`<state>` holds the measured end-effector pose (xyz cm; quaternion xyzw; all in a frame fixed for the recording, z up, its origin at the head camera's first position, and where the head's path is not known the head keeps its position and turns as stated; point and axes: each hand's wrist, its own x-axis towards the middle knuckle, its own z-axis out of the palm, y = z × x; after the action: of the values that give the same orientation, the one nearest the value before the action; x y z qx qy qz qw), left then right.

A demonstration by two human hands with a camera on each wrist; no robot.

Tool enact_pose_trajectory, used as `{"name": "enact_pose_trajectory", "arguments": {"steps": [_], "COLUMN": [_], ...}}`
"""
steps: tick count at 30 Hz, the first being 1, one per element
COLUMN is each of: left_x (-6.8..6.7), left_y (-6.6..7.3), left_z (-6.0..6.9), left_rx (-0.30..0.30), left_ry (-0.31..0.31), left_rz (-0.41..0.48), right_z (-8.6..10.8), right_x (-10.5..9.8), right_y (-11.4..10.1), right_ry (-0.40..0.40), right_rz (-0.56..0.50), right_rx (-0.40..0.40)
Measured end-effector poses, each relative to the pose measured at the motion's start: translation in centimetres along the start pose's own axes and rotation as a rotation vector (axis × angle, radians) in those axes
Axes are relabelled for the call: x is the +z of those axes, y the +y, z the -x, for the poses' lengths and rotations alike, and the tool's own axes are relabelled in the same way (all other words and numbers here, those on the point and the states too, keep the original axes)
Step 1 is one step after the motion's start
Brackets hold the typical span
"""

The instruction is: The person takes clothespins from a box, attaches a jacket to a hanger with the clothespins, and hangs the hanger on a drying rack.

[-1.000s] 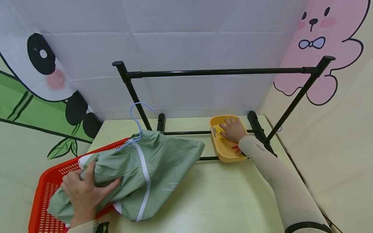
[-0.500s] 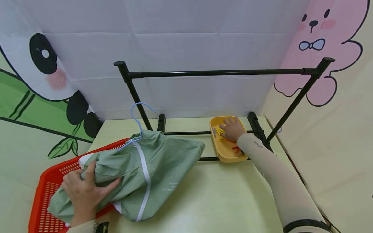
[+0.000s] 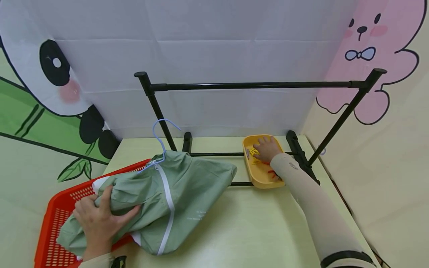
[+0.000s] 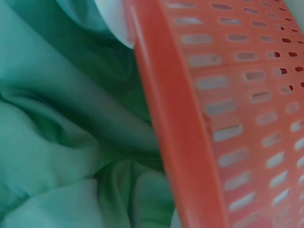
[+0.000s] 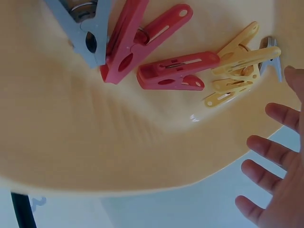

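Observation:
A green jacket (image 3: 201, 182) with a white zip strip lies partly over a red basket (image 3: 53, 219), on a blue hanger (image 3: 157, 134) whose hook points up. My left hand (image 3: 100, 220) rests on the bunched fabric, fingers and thumb spread apart. At the back right, my right hand (image 3: 268, 149) is over the yellow tray (image 3: 264, 181), its fingers extended. Inside the tray, the right wrist view shows red clothespins (image 5: 178, 71), yellow clothespins (image 5: 240, 54) and a grey-blue clothespin (image 5: 90, 35). No clothespin is seen in the right fingers.
A black rack (image 3: 254, 85) stands on the pale table (image 3: 248, 227), its top bar spanning above the tray and its lower bars running by the tray. A white backdrop (image 3: 218, 59) is behind, and a wall with a pink bear (image 3: 368, 82) rises at the right.
The head view has shifted slightly, and the right forearm has edged left. The left hand stays on the jacket and the right hand stays over the tray.

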<state>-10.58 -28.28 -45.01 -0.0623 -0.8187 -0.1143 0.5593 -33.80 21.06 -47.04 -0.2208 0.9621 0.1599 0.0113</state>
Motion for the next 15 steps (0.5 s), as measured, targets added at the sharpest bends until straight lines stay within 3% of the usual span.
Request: {"name": "enact_pose_trajectory", "arguments": {"steps": [4,15], "left_x": [-0.06,-0.01], "left_y": [0.27,-0.65], "left_z": [-0.22,0.45], "left_rx": [0.006,0.010], "left_ry": [0.022,-0.007], "left_rz": [0.000,-0.014], "right_z": [-0.23,-0.51], "right_x": [0.38,0.59], "right_y": [0.08,-0.17], "right_ry": [-0.002,-0.037], "right_rz": [-0.034,-0.042], "right_rx": [0.018,0.041]}}
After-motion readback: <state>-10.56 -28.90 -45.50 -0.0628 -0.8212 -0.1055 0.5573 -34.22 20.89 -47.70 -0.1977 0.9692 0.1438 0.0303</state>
